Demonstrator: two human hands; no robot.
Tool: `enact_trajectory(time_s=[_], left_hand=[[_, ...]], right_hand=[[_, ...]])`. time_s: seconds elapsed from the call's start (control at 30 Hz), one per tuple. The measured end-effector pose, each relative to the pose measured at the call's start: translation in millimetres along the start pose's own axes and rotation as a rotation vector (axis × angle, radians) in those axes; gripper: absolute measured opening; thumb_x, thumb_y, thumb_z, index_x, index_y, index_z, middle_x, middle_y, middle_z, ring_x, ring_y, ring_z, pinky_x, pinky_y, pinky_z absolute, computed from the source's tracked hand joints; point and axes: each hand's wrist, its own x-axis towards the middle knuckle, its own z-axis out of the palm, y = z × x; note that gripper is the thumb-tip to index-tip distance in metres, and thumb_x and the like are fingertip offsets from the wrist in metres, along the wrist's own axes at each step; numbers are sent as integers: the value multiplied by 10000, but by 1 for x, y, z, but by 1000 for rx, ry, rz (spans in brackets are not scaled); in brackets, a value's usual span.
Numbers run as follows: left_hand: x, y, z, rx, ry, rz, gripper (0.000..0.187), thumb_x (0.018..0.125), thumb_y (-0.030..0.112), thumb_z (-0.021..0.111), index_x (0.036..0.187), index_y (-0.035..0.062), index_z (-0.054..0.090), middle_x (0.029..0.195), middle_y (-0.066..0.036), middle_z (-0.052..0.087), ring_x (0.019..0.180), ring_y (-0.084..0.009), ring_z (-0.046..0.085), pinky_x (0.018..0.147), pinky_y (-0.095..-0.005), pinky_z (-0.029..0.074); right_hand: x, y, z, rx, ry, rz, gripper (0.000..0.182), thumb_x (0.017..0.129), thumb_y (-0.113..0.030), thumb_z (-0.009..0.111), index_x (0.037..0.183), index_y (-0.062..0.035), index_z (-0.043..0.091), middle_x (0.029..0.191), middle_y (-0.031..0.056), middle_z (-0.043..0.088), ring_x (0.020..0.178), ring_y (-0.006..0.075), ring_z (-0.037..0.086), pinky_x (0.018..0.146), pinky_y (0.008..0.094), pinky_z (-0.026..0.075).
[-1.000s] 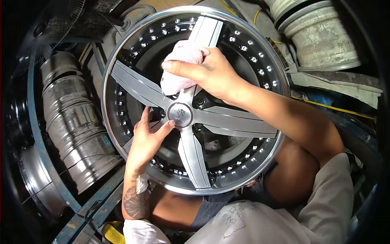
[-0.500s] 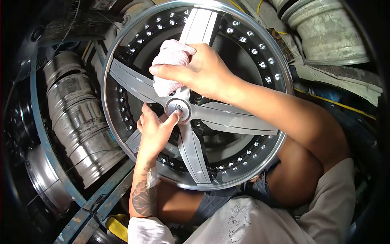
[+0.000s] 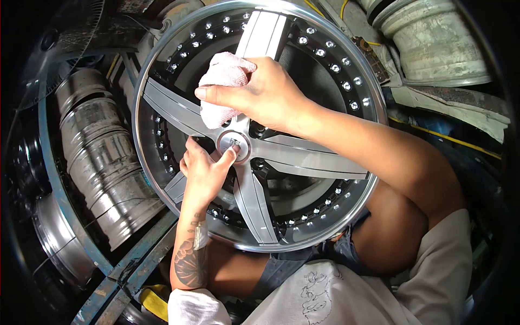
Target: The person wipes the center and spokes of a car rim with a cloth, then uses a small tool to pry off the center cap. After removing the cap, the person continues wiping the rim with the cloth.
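A large five-spoke car wheel [image 3: 307,158] with a polished rim and shiny bolts round its dark inner ring faces up over my lap. My right hand [image 3: 265,92] is closed round a bunched pink cloth [image 3: 222,81], its thumb across the front. The cloth lies over the inner part of the upper spokes, just above the hub. My left hand [image 3: 205,168] grips the wheel left of the hub. Its thumb presses on the round centre cap [image 3: 233,145], while its fingers bend round the spoke edge, their tips partly hidden.
Stacked bare metal wheel barrels [image 3: 103,157] lie at the left behind a blue metal frame [image 3: 73,216]. Another wheel barrel [image 3: 433,43] stands at the upper right. A yellow cable [image 3: 449,140] runs along the right side. Something yellow [image 3: 155,303] lies at the lower left.
The wheel, both hands and the cloth have shifted slightly left in view together. Both holds look the same.
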Motion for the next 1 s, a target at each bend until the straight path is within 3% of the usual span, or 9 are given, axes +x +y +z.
enact_trajectory(time_s=[0.43, 0.53, 0.63, 0.7, 0.8, 0.83, 0.87, 0.93, 1.0], left_hand=[[1, 0, 0, -10, -1, -42, 880, 715, 476, 682, 1198, -140, 279, 1180, -333, 424, 1216, -381, 341, 1065, -482, 98], [0, 3, 0, 29, -6, -41, 869, 745, 473, 662, 1234, -138, 284, 1225, -332, 419, 1222, -389, 361, 1069, -471, 124], [4, -10, -9, -163, -65, -5, 850, 797, 449, 634, 1307, -132, 281, 1292, -310, 419, 1258, -373, 367, 1074, -435, 190], [-8, -15, -25, -514, -47, -42, 703, 870, 360, 588, 1364, -67, 326, 1346, -238, 436, 1266, -293, 404, 1047, -373, 292], [-38, -16, -56, -587, 76, -2, 520, 916, 217, 536, 1360, -10, 389, 1334, -179, 461, 1194, -221, 465, 1019, -336, 331], [-48, -25, -62, -550, 154, 63, 413, 903, 124, 513, 1291, -11, 470, 1259, -151, 512, 1144, -185, 479, 1002, -303, 336], [-61, -31, -68, -525, 242, 111, 227, 877, 79, 485, 1048, -33, 583, 1057, -118, 588, 1013, -162, 523, 929, -282, 378], [-94, -42, -76, -625, 255, 124, 126, 846, 54, 456, 825, -12, 560, 814, -70, 585, 810, -133, 536, 768, -253, 413], [-126, -38, -66, -926, 261, 82, 138, 839, 71, 448, 741, 11, 524, 689, -44, 541, 668, -111, 493, 646, -236, 391]], right_hand=[[-1, -3, 2, 34, -3, -8, 341, 734, -374, 732, 803, -43, 693, 674, 80, 680, 650, 164, 671, 644, 290, 517], [-1, -3, 1, 42, 6, -9, 333, 734, -366, 736, 802, -42, 697, 677, 80, 682, 653, 161, 673, 645, 288, 518], [0, 0, 2, 62, 19, -15, 329, 732, -365, 741, 804, -46, 703, 680, 81, 684, 658, 161, 675, 650, 287, 519], [0, 2, 1, 75, 21, -13, 330, 729, -367, 744, 803, -48, 705, 684, 80, 685, 658, 160, 674, 652, 285, 519], [1, 4, 1, 63, 21, 0, 338, 726, -374, 747, 799, -47, 703, 694, 78, 685, 658, 152, 667, 651, 279, 515], [2, 5, 0, 46, 19, 5, 342, 724, -375, 748, 799, -44, 700, 699, 77, 684, 659, 146, 663, 651, 277, 513], [3, 4, 0, 27, 14, 10, 347, 723, -377, 749, 799, -42, 698, 704, 76, 684, 660, 140, 659, 651, 274, 511], [2, 1, 3, 153, -21, 36, 300, 739, -311, 753, 763, -31, 647, 710, 26, 652, 662, 86, 605, 655, 247, 491], [0, -13, 6, 290, -56, 37, 219, 776, -206, 734, 728, -49, 588, 694, -9, 598, 648, 56, 562, 628, 223, 465]])
